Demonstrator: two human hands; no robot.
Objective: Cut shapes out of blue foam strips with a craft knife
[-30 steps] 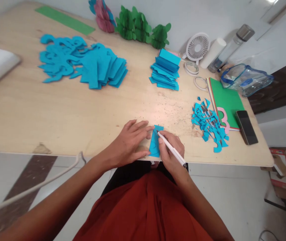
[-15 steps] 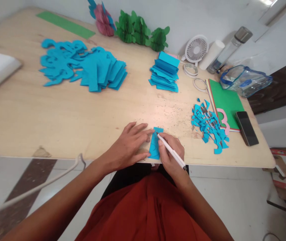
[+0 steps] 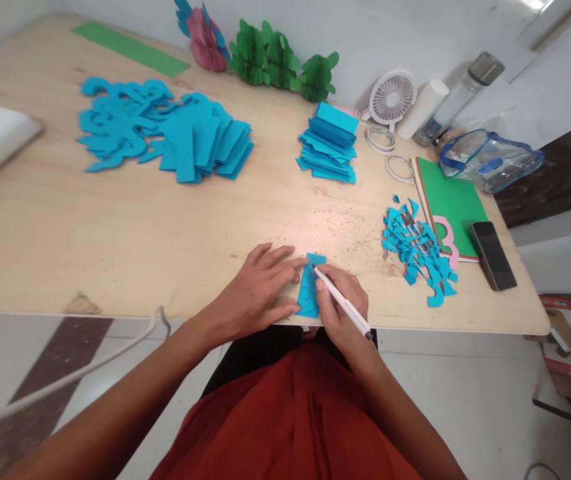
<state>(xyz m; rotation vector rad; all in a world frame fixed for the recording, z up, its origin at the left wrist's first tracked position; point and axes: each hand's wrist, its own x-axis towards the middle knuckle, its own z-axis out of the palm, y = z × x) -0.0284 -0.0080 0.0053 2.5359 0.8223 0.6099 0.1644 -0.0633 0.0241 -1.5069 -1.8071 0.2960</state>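
A small folded blue paper piece (image 3: 309, 288) lies at the near edge of the wooden table (image 3: 115, 227). My left hand (image 3: 260, 288) presses flat on its left side, fingers spread. My right hand (image 3: 341, 303) grips a white pen (image 3: 341, 301) whose tip touches the top of the blue piece. A pile of blue paper scraps (image 3: 418, 250) lies just to the right of my right hand.
A stack of folded blue pieces (image 3: 329, 142) sits mid-table and a big spread of cut blue shapes (image 3: 160, 130) at the left. Green paper sheets (image 3: 449, 203), a phone (image 3: 493, 255), tape rolls (image 3: 382, 138), a small fan (image 3: 392, 97), a bottle (image 3: 458, 97) and a clear pouch (image 3: 490, 160) crowd the right.
The pen tip and both hands stay nearly where they were on the blue piece. Only the view has shifted slightly.
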